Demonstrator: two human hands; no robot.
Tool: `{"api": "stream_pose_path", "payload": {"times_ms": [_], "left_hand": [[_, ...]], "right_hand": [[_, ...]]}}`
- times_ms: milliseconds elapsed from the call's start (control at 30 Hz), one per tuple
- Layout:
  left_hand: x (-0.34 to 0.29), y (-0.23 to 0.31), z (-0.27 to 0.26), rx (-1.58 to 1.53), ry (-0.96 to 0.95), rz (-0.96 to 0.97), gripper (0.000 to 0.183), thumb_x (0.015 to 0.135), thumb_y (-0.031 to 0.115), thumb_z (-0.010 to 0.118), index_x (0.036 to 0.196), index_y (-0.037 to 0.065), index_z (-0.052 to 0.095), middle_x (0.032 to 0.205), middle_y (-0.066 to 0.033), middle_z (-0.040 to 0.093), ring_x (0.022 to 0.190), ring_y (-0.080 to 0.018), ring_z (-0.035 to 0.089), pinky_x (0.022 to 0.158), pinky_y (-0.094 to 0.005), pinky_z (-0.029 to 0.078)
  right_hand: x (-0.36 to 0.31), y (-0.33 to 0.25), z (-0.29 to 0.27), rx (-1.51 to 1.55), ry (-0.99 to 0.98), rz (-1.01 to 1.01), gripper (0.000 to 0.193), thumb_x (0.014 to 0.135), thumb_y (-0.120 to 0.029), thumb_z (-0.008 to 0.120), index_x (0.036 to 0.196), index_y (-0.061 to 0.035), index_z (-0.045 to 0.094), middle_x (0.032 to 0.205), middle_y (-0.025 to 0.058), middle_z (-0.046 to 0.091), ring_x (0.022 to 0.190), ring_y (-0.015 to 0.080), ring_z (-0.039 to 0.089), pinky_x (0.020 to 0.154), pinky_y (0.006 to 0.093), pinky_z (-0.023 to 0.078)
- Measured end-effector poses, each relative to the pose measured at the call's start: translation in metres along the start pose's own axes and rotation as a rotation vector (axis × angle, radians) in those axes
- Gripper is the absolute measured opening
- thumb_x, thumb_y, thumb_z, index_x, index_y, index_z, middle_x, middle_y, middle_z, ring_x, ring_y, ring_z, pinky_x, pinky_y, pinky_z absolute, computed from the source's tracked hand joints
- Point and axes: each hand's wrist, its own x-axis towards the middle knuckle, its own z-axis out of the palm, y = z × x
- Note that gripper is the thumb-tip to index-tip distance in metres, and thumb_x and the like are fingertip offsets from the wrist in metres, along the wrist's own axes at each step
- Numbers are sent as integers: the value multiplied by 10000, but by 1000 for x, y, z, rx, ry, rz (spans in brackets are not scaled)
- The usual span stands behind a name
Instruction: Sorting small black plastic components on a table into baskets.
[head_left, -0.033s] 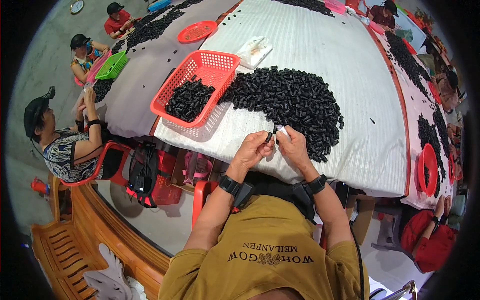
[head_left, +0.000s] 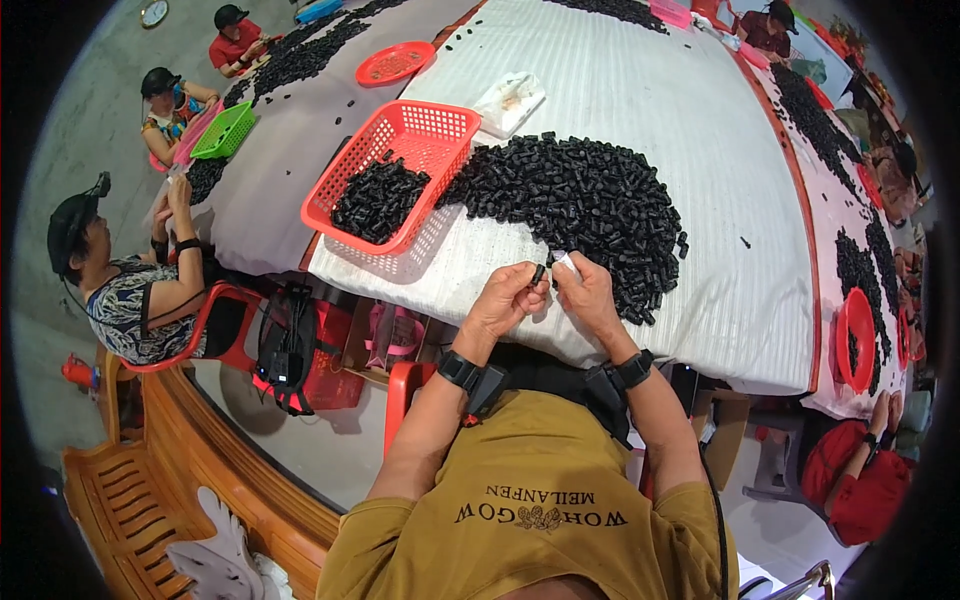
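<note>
Close to the near edge of the white-covered table, my left hand (head_left: 505, 300) pinches a small black cylindrical piece (head_left: 538, 274) between thumb and fingers. My right hand (head_left: 588, 296) is closed beside it, the fingertips of both hands nearly meeting. A small pale, shiny thing (head_left: 564, 262) shows at the right fingertips; its kind is too small to make out. Just beyond my hands spreads a large heap of similar black pieces (head_left: 570, 190). Left of the heap, a red plastic basket (head_left: 440, 150) holds more black pieces (head_left: 380, 200).
A crumpled white packet (head_left: 510, 103) lies behind the basket, and a red tray (head_left: 394, 64) is farther left. A person (head_left: 140, 290) sits at the left table. Others work at side tables with black heaps. A red basin (head_left: 855, 340) stands at right, a wooden bench (head_left: 130, 500) behind left.
</note>
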Motion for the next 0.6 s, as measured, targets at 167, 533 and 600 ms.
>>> {"api": "stream_pose_path", "payload": {"times_ms": [167, 533, 600], "left_hand": [[0, -1, 4, 23, 9, 11, 234, 890, 252, 543, 817, 29, 543, 717, -42, 524, 576, -94, 431, 521, -218, 372], [0, -1, 5, 128, 41, 5, 213, 889, 244, 546, 795, 54, 529, 703, -28, 546, 567, -80, 481, 563, -239, 430], [0, 0, 5, 126, 47, 6, 213, 891, 244, 544, 800, 52, 527, 703, -27, 546, 564, -82, 482, 562, -239, 430]], "right_hand": [[0, -1, 0, 0, -10, -12, 262, 836, -240, 585, 720, -11, 534, 565, 28, 533, 519, 67, 473, 473, 249, 389], [0, -2, 0, -91, -3, -15, 253, 811, -227, 617, 729, -2, 538, 616, 59, 569, 566, 78, 493, 508, 260, 415], [0, -4, -1, -86, -38, 15, 250, 806, -221, 626, 724, -4, 534, 614, 38, 565, 571, 66, 487, 506, 250, 411]]}}
